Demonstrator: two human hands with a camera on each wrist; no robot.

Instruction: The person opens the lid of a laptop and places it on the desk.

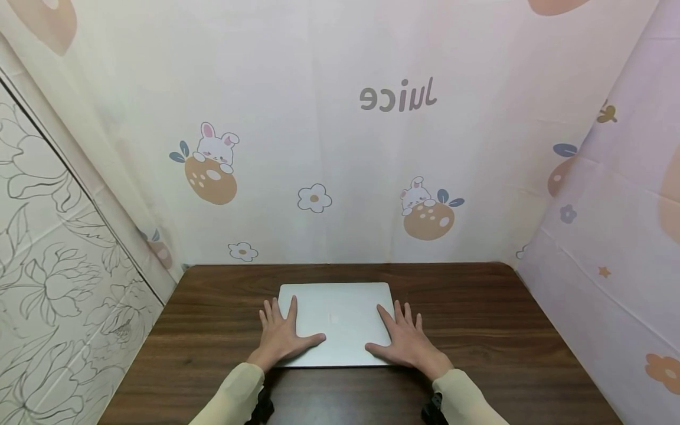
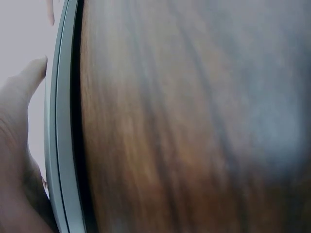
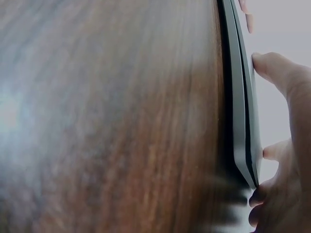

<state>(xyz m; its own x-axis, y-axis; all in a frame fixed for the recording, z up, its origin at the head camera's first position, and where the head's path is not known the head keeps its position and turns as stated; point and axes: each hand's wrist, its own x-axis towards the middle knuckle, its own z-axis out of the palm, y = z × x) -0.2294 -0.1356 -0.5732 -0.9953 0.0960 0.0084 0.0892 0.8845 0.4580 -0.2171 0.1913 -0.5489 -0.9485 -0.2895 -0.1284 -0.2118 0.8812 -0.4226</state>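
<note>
A closed silver laptop (image 1: pixel 341 324) lies flat on the brown wooden table (image 1: pixel 223 348), its plain lid facing up. At its left side rests my left hand (image 1: pixel 281 337), fingers spread and straight, thumb and index finger on the lid. My right hand (image 1: pixel 408 342) mirrors it at the right side, thumb and index finger over the lid and the other fingers beyond the edge. The left wrist view shows the laptop's front edge (image 2: pixel 64 126) and my left thumb (image 2: pixel 33 73). In the right wrist view, several right-hand fingers (image 3: pixel 260 196) touch near a corner of the laptop.
A pale curtain (image 1: pixel 340 147) printed with rabbits, fruit and flowers hangs behind the table. Another printed cloth (image 1: pixel 611 236) hangs on the right, and a panel with line-drawn flowers (image 1: pixel 58 283) stands on the left. Bare wood surrounds the laptop.
</note>
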